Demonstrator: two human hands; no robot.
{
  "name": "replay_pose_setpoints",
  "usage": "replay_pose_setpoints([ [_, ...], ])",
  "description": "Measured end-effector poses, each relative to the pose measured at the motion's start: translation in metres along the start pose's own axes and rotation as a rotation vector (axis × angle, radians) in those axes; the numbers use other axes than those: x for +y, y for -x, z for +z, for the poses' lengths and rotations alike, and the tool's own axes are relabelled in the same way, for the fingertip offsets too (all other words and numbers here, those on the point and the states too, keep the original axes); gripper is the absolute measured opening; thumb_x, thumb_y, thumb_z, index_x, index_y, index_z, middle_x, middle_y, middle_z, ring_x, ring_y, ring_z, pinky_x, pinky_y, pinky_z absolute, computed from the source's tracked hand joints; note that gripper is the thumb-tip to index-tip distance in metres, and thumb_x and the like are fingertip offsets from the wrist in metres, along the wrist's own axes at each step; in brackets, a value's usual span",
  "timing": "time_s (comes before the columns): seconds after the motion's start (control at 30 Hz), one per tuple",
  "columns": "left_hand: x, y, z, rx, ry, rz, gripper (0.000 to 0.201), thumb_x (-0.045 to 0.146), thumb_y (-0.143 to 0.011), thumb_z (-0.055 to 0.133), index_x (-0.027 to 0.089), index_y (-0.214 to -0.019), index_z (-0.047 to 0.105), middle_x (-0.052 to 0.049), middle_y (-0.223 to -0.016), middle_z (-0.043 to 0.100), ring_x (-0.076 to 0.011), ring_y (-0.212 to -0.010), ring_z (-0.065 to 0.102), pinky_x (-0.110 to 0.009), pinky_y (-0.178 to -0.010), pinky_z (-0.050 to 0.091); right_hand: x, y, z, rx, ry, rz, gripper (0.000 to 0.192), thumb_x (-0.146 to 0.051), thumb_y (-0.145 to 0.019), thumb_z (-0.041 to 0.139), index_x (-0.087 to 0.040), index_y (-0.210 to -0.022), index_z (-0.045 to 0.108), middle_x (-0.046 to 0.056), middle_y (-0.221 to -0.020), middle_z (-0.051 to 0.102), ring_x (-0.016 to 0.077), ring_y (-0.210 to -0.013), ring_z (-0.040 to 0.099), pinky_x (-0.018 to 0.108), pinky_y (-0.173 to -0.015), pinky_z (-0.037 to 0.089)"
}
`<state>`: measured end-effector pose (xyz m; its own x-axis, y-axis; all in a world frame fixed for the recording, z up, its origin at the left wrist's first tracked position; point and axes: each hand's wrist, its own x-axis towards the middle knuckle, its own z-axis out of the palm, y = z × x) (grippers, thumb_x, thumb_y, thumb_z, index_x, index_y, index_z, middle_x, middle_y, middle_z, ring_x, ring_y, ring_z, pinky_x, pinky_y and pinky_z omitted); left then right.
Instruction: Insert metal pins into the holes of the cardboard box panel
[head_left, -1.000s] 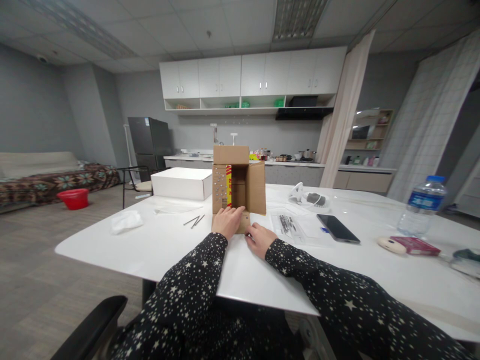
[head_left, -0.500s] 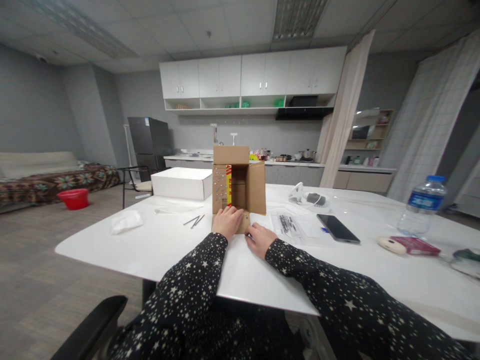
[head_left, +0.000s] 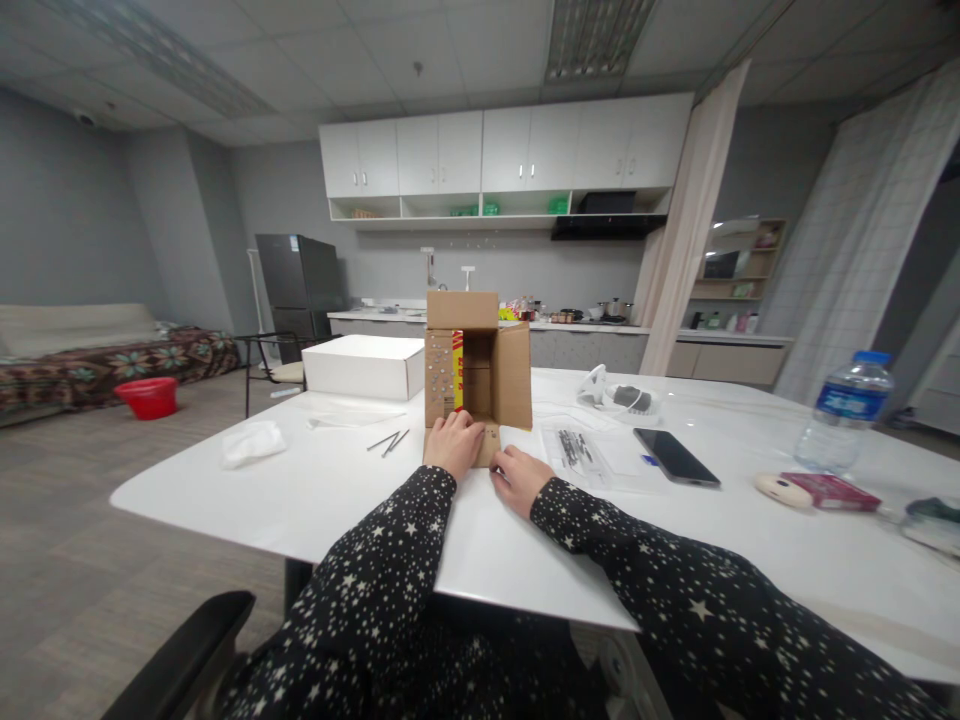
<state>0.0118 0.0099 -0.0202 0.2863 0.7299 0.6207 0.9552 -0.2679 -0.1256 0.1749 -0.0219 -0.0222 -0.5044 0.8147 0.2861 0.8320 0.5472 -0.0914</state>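
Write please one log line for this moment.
left hand: on lower flap of cardboard box | right hand: at flap edge | box: open toward person, on white table

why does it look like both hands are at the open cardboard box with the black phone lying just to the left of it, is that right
Not quite. The left hand rests on the lower flap of the open cardboard box and the right hand is at that flap's near edge, but the black phone lies on the white table to the right of the box, not the left. The head view shows it.
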Motion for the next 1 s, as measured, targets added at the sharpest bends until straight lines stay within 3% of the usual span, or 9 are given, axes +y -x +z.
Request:
replay_pose_setpoints([
  [0.3, 0.0003, 0.0002, -0.0029, 0.066, 0.029, 0.028, 0.025, 0.028, -0.095, 0.038, 0.021, -0.107, 0.059, -0.006, -0.101, 0.063, -0.0211, -0.099, 0.053, -0.036, -0.081, 0.035, -0.0003, -0.0003, -0.0005, -0.009, 0.001, 0.011, 0.023, -0.027, -0.089, 0.042, -0.020, -0.102, 0.060, 0.007, -0.102, 0.059, 0.0170, -0.089, 0.058, 0.027, -0.072, 0.039],
  [1.0, -0.0008, 0.0002, -0.0003, 0.030, 0.039, 0.010, 0.021, 0.024, -0.093, 0.041, 0.020, -0.096, 0.061, -0.008, -0.100, 0.062, -0.0219, -0.099, 0.052, -0.038, -0.081, 0.037, 0.0012, -0.0007, 0.0017, -0.003, 0.015, -0.006, 0.021, -0.027, -0.091, 0.043, -0.020, -0.100, 0.060, 0.007, -0.101, 0.058, 0.0164, -0.088, 0.059, 0.026, -0.072, 0.039],
])
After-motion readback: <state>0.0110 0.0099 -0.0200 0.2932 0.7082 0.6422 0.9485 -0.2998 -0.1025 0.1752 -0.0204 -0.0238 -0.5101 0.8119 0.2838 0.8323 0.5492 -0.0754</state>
